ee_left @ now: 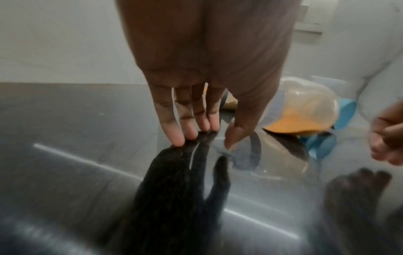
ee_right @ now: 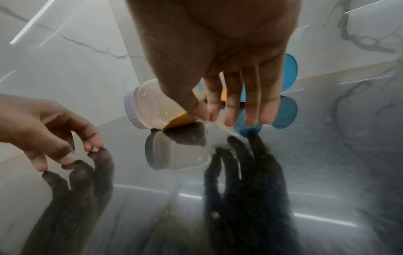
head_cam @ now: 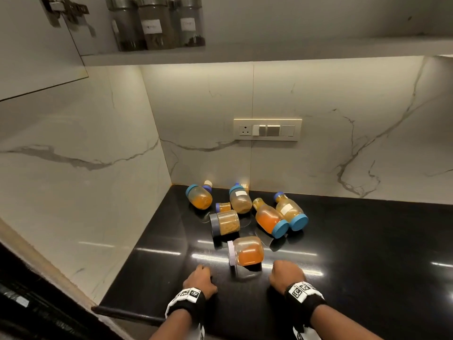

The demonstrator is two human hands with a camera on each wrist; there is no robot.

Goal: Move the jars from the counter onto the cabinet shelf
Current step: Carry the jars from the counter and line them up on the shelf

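Observation:
Several spice jars lie on their sides on the black counter (head_cam: 355, 241). Nearest is a white-lidded jar of orange powder (head_cam: 247, 251) (ee_left: 305, 110) (ee_right: 152, 107), between and just beyond my two hands. Behind it lie a grey-lidded jar (head_cam: 226, 223), two blue-lidded jars (head_cam: 269, 218) (head_cam: 291, 212), a tiny jar (head_cam: 223, 206) and two more blue-lidded ones (head_cam: 199, 196) (head_cam: 240, 198). My left hand (head_cam: 199, 278) (ee_left: 196, 134) rests its fingertips on the counter and holds nothing. My right hand (head_cam: 286, 272) (ee_right: 235, 117) also touches the counter with straight fingers, empty.
The cabinet shelf (head_cam: 269, 51) runs overhead, with three tall steel-lidded glass jars (head_cam: 154, 23) at its left end. An open cabinet door (head_cam: 36, 57) hangs at the upper left. A switch plate (head_cam: 267, 130) sits on the marble back wall. The counter's front edge (head_cam: 127, 314) lies below my left wrist.

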